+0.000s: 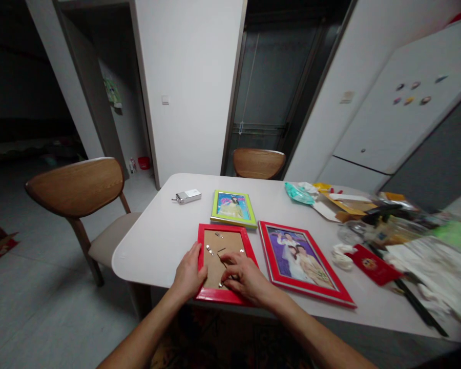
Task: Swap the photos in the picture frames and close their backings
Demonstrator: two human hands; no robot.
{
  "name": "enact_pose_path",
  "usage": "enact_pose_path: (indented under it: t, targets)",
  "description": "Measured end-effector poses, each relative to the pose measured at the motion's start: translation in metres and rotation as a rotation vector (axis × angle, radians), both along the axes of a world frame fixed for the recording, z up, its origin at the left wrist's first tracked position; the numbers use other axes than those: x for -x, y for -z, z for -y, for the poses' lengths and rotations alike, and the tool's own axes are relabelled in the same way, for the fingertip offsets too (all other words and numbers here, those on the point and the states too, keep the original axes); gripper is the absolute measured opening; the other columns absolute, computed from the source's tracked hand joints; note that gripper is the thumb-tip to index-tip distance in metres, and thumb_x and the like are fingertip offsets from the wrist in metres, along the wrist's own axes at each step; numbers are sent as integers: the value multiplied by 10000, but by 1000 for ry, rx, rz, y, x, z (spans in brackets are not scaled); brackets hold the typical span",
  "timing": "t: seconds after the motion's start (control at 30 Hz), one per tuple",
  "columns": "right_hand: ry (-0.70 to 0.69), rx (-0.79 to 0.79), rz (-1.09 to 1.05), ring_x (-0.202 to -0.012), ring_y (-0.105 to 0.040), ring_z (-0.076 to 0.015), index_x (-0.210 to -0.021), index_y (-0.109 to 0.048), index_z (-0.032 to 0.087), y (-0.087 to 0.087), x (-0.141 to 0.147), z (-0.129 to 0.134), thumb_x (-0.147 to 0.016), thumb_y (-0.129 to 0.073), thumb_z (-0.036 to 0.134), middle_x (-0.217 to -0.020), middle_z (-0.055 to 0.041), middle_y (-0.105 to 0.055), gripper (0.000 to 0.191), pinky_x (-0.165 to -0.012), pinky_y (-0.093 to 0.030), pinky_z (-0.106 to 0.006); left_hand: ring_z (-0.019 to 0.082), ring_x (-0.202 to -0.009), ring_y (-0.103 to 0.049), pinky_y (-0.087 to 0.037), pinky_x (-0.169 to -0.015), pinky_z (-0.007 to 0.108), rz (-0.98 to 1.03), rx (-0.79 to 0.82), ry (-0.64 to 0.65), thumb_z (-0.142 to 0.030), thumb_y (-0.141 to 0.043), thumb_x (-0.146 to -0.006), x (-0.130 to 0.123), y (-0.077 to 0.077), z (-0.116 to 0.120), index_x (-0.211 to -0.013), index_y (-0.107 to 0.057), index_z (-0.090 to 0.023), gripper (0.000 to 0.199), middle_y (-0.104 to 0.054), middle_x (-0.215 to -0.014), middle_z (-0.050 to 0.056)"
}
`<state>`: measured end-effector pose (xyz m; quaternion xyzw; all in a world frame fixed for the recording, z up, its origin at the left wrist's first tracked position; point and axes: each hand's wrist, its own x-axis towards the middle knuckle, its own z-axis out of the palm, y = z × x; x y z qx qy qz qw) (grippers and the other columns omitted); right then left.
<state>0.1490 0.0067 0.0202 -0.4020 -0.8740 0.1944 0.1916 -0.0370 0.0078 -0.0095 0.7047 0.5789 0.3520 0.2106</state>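
Note:
A red picture frame lies face down at the near edge of the table, its brown backing board facing up. Small metal clips sit along the edge of the board. My left hand grips the frame's left side, with the thumb over the rim. My right hand is over the board's lower right, its fingers curled and pinched together by a thin dark piece; what they hold is hidden. To the right lies a larger red frame with a group photo, and behind is a yellow-green frame.
A small silver-and-white device lies on the white table. Clutter fills the right side: a teal plastic wrapper, a red envelope, white cloth or paper and a long black strip. Wooden chairs stand left and beyond.

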Motion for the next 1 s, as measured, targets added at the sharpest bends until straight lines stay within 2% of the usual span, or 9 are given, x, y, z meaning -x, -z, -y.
enact_pose_path:
  t: [0.1,0.27,0.47,0.6,0.67,0.73,0.83,0.9,1.0]
  targets:
    - [63,-48,-45,-984,-457,-172,-781,-650,225,3,4,-1,-702,-539,205,-1042,-47,-526,138,-854,-347,-314,202,-1175,-354,-255,-996,339,17,6,-5,-181,-474,-679,1,1,0,-1224,-353,-123,561,-389,-1287,101]
    - [311,-90,18,-915,-476,-191,-971,-576,180,3,4,-5,-697,-530,283,-982,-87,-538,297,-799,-365,-300,202,-1179,-349,-249,-998,337,29,8,-25,-222,-472,-702,1,4,0,-1222,-357,-114,543,-390,-1285,110]
    - [375,-70,-10,-889,-491,-185,-1000,-568,148,6,6,-13,-629,-521,171,-935,-82,-583,375,-808,-360,-275,206,-1182,-344,-247,-995,330,-13,23,-31,-272,-488,-710,1,2,1,-1203,-381,-95,534,-380,-1287,130]
    - [403,-65,-36,-902,-496,-195,-1002,-573,145,-4,4,-13,-613,-516,170,-943,-79,-591,394,-820,-364,-289,223,-1175,-355,-264,-980,333,10,58,-23,-322,-505,-704,-1,-6,1,-1095,-494,-115,442,-395,-1274,131]
    - [413,-82,-54,-898,-497,-194,-990,-576,148,-11,7,-11,-615,-517,179,-934,-75,-589,380,-818,-368,-292,219,-1164,-368,-272,-970,325,106,58,-9,-321,-516,-693,-3,-10,0,-988,-558,-145,346,-428,-1248,105]
    - [398,-107,-88,-893,-497,-190,-971,-579,156,-18,12,-7,-618,-523,180,-932,-72,-584,359,-813,-371,-290,215,-1117,-419,-308,-939,313,325,81,-17,-310,-545,-665,-5,-13,-2,-875,-589,-163,260,-485,-1189,79]
    - [329,-133,-170,-885,-501,-180,-965,-570,168,-26,21,-1,-643,-538,213,-946,-71,-576,327,-791,-384,-287,202,-843,-576,-440,-747,310,646,186,-70,-360,-544,-654,-1,-17,-6,-759,-567,-154,233,-625,-896,53]
    - [299,-126,-208,-873,-511,-177,-984,-555,170,-27,21,-1,-679,-529,259,-952,-74,-576,319,-771,-397,-294,177,-635,-591,-462,-586,290,727,243,-100,-422,-516,-662,8,-19,-6,-713,-531,-154,273,-623,-673,10]
    - [360,-137,-170,-891,-517,-191,-1011,-538,154,-24,6,-9,-715,-499,283,-981,-96,-574,325,-772,-398,-318,159,-537,-577,-449,-505,265,779,277,-138,-466,-526,-633,30,-23,-4,-701,-495,-162,313,-595,-579,-20]
